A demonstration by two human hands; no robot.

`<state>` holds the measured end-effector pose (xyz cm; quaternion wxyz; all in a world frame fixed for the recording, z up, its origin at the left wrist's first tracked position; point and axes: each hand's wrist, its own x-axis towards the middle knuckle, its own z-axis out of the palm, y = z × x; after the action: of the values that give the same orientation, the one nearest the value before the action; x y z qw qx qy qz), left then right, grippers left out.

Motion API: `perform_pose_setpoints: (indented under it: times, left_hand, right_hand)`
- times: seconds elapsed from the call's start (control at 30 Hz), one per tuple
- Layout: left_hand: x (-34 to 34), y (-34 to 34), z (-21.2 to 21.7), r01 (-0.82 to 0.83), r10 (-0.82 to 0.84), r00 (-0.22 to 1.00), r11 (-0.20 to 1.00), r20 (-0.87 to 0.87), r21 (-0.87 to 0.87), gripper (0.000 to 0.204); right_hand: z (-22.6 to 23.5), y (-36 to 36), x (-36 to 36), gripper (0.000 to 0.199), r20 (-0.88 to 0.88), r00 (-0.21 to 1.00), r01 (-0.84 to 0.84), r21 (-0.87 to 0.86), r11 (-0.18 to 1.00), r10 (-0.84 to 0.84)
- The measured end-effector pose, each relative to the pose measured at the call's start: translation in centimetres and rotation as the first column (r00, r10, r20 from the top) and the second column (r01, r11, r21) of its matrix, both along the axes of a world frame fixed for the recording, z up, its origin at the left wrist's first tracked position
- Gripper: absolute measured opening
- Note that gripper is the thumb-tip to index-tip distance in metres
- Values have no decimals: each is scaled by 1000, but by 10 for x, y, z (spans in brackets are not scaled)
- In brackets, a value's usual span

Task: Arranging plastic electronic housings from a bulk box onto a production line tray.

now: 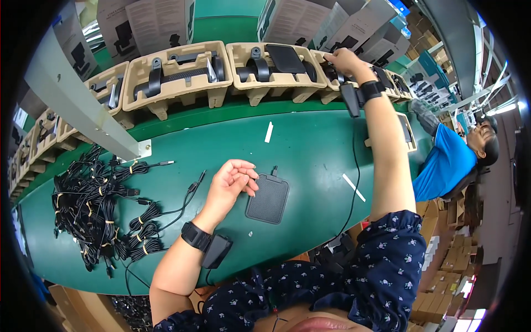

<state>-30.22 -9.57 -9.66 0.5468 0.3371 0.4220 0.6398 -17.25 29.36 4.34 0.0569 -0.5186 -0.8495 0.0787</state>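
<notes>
Over the green table, my left hand [229, 185] is loosely curled with nothing visible in it. Its fingertips are by the left edge of a flat black mesh square with a small connector on top, probably a pop filter [267, 199], which lies on the table. My right hand [344, 61] reaches far to the right, into a moulded pulp tray [332, 84] holding dark parts. Its fingers are bent down at the tray's left end; what they grip is hidden.
More pulp trays [133, 99] with black microphone parts line the raised strip behind. Bundled black cables [99, 205] heap at left, beside a slanted metal post [83, 94]. Printed boxes [160, 25] stand at the back. A person in blue [448, 163] sits at right.
</notes>
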Motion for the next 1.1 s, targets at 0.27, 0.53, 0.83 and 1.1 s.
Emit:
perform_pose_setpoints:
  times: [0.27,0.53,0.83,1.1]
  left_hand:
    - [-1,-2,-4,4,-3,1000,1000,22,-18,16]
    - [-1,1,-3,-41,43,998,999,52,-31,18]
    - [-6,-1,-12,-83,82,996,996,19,20,16]
    - [-8,0,-16,-473,492,867,864,-83,173,22]
  right_hand:
    - [-69,-2,-12,44,-154,986,112,354,928,-59]
    - [-84,26,11,34,-213,972,24,524,851,104]
    - [-63,-54,2,15,62,925,-293,745,599,374]
    - [-53,-295,22,48,118,398,-914,-36,405,910]
